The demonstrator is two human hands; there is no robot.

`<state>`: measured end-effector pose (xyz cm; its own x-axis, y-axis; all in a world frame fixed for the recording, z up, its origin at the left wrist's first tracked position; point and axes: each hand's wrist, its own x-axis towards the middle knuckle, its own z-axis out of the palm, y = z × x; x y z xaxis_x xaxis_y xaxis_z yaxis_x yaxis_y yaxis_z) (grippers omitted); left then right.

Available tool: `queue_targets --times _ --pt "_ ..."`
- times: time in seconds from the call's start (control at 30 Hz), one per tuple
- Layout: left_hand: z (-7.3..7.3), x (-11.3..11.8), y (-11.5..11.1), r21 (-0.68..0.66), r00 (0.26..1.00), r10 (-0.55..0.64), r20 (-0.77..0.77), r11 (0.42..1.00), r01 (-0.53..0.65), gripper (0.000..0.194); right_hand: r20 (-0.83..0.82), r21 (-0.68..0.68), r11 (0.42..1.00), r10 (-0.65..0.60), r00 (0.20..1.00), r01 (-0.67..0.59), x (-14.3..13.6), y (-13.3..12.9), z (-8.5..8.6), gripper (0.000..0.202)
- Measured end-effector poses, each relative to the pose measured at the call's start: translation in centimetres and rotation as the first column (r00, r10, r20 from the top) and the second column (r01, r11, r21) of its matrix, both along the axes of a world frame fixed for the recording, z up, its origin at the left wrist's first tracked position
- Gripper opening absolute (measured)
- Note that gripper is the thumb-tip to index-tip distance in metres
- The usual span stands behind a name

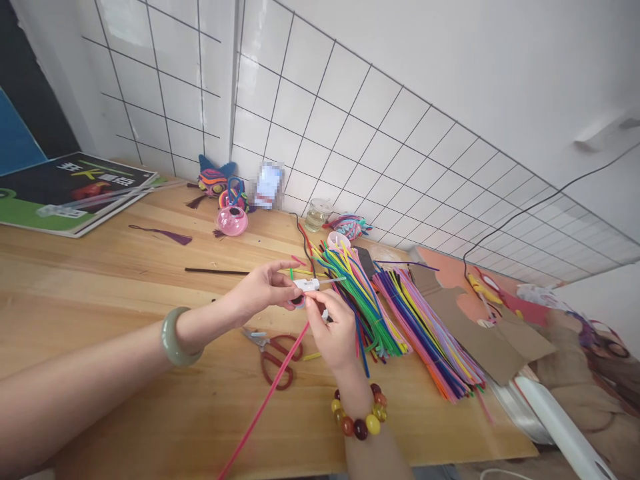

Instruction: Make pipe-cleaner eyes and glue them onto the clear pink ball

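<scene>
My left hand (260,293), with a green bangle at the wrist, pinches a small rounded piece (299,301) with a dark centre and a coloured rim. Close against it, the fingertips of my right hand (334,328) are closed on a long pink pipe cleaner (273,385), which trails down to the lower edge of the view. Fingers partly cover where the two meet. Just behind the fingertips lies a white hot glue gun (307,285) with a black cord. Red-handled scissors (274,360) rest on the table below my hands.
Bundles of coloured pipe cleaners (425,327) lie to the right, near cut cardboard (493,327). Along the grid wall stand a phone (269,185), a glass jar (317,216) and colourful fuzzy figures (213,179). A purple tassel (170,235) and a magazine (75,190) lie left.
</scene>
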<state>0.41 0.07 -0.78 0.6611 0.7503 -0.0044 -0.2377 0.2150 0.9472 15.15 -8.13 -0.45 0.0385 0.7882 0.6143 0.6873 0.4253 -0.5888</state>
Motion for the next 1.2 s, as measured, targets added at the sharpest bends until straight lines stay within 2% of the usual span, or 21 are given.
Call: queue_targets --times 0.7,1.2 --pt "0.22 -0.04 -0.20 -0.098 1.000 -0.009 0.028 0.995 0.011 0.061 -0.006 0.006 1.000 0.005 1.000 -0.005 0.03 0.05 0.06 0.014" --pt "-0.48 0.19 0.12 -0.111 0.999 0.001 0.036 0.994 0.003 0.060 0.000 -0.012 1.000 -0.012 1.000 0.012 0.08 0.20 -0.19 0.012"
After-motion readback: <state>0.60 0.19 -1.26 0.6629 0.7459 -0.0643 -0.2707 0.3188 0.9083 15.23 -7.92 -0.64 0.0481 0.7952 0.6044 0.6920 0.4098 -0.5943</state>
